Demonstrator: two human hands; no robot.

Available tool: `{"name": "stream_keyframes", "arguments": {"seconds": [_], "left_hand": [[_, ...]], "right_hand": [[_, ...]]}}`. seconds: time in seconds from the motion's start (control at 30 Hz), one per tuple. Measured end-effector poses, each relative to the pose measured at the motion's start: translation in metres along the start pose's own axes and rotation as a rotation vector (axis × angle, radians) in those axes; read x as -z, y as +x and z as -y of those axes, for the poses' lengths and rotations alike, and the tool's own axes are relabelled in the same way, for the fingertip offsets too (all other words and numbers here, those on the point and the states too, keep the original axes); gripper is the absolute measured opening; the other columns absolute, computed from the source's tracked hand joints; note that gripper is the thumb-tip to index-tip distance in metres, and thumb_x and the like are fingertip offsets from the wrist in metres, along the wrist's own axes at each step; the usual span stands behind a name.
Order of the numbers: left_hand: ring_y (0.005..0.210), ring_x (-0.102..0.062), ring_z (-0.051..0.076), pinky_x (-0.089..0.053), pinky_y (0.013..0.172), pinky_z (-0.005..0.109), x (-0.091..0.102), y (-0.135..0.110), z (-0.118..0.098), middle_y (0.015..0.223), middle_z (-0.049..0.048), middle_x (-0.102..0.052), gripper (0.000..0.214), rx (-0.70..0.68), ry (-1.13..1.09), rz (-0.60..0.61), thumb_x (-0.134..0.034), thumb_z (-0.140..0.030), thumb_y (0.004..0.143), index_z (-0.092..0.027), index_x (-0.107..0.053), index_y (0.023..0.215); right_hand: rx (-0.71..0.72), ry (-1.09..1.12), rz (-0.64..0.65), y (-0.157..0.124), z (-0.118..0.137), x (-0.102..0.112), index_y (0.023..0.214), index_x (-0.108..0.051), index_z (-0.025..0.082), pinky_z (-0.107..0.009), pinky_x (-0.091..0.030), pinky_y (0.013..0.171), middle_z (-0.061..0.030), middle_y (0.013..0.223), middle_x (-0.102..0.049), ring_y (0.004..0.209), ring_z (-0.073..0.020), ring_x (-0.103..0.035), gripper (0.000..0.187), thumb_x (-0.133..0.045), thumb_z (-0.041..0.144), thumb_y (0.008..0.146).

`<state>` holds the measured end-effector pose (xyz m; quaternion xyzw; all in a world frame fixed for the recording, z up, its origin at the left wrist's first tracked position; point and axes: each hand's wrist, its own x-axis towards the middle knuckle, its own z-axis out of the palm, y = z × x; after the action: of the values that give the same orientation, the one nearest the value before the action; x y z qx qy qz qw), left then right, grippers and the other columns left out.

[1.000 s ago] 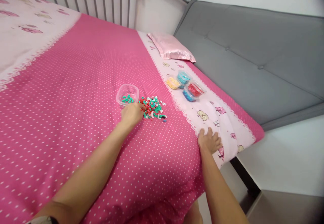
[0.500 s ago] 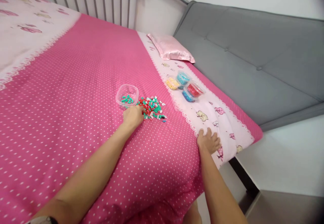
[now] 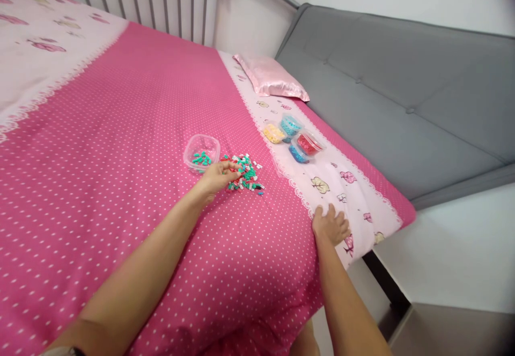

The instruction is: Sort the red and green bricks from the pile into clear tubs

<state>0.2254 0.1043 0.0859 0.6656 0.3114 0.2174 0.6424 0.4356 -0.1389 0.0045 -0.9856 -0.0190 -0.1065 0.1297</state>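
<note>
My left hand reaches over the near left side of a pile of small bricks in green, red and white. Its thumb and fingertips come together at the pile; what is between them is too small to make out. Just beyond this hand stands a clear plastic tub with several green bricks in it. My right hand rests palm down on the bed near its edge, fingers spread, holding nothing.
Toward the headboard several tubs are grouped: a yellow-filled tub, a light-blue one, and a red-filled tub on a blue one. A pink pillow lies behind them on the bed.
My left hand has gone from a closed fist at the pile's left edge to extended fingers reaching slightly right over the bricks. My right hand has stayed put.
</note>
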Motion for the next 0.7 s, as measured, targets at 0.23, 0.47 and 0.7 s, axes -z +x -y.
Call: {"name": "stream_keyframes", "arguments": {"seconds": [0.23, 0.47, 0.7], "left_hand": [[0.042, -0.025, 0.002, -0.014, 0.036, 0.015, 0.007, -0.004, -0.015, 0.062, -0.0011, -0.046, 0.006, 0.135, -0.557, 0.223, -0.054, -0.014, 0.066, -0.013, -0.052, 0.071], [0.048, -0.039, 0.007, -0.024, 0.033, 0.016, 0.014, -0.003, -0.015, 0.070, 0.0093, -0.057, 0.023, 0.241, -0.772, 0.251, -0.043, -0.021, 0.073, -0.008, -0.060, 0.079], [0.049, -0.041, 0.009, -0.026, 0.037, 0.018, 0.015, 0.000, -0.013, 0.059, 0.0029, -0.046, 0.033, 0.166, -0.521, 0.180, -0.041, -0.039, 0.080, -0.012, -0.060, 0.077]], "right_hand": [[-0.003, -0.009, 0.012, -0.001, 0.002, 0.002, 0.136, -0.038, 0.025, -0.055, -0.017, 0.102, -0.0130, 0.143, -0.032, 0.130, -0.0333, -0.024, 0.056, -0.029, 0.051, 0.087], [-0.001, -0.003, 0.000, 0.000, 0.001, 0.000, 0.135, -0.039, 0.024, -0.054, -0.017, 0.103, -0.0131, 0.143, -0.032, 0.130, -0.0331, -0.025, 0.056, -0.029, 0.051, 0.087], [0.002, -0.002, 0.004, -0.002, 0.002, 0.003, 0.136, -0.038, 0.023, -0.055, -0.017, 0.102, -0.0131, 0.143, -0.032, 0.130, -0.0335, -0.025, 0.056, -0.029, 0.050, 0.087]]}}
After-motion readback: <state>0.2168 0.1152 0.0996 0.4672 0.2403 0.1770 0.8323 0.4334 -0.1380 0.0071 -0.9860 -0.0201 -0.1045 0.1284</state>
